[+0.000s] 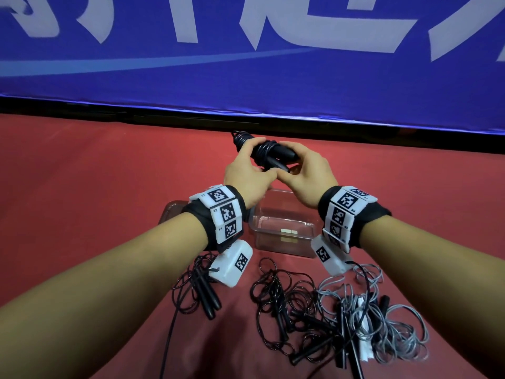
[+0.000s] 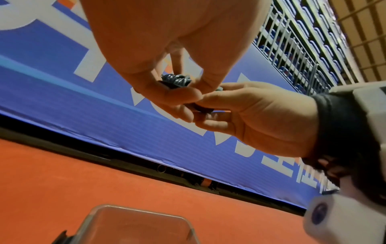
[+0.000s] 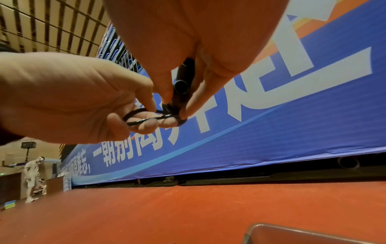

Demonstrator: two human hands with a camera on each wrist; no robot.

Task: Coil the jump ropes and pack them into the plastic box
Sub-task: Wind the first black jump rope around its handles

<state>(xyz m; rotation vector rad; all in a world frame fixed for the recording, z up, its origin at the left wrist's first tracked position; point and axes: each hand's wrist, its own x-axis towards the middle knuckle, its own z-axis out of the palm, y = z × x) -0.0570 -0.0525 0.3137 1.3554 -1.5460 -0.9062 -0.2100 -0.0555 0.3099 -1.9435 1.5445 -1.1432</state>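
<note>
Nearby, loose ropes (image 1: 308,310) lie before the plastic box (image 1: 284,242), lid (image 1: 170,212) alongside.

Indoor sports hall or arena. Beyond the hands (image 1: 276,173), long blue banner (image 1: 246,64) with large white characters, set above a red floor covering (image 1: 82,173). Above the banner, railing (image 2: 292,54) and tiers of blue spectator seats (image 2: 317,33); panelled ceiling (image 3: 52,24) overhead. Far off to the left, a standing person (image 3: 32,175) and a speaker on a stand (image 3: 28,145).
</note>
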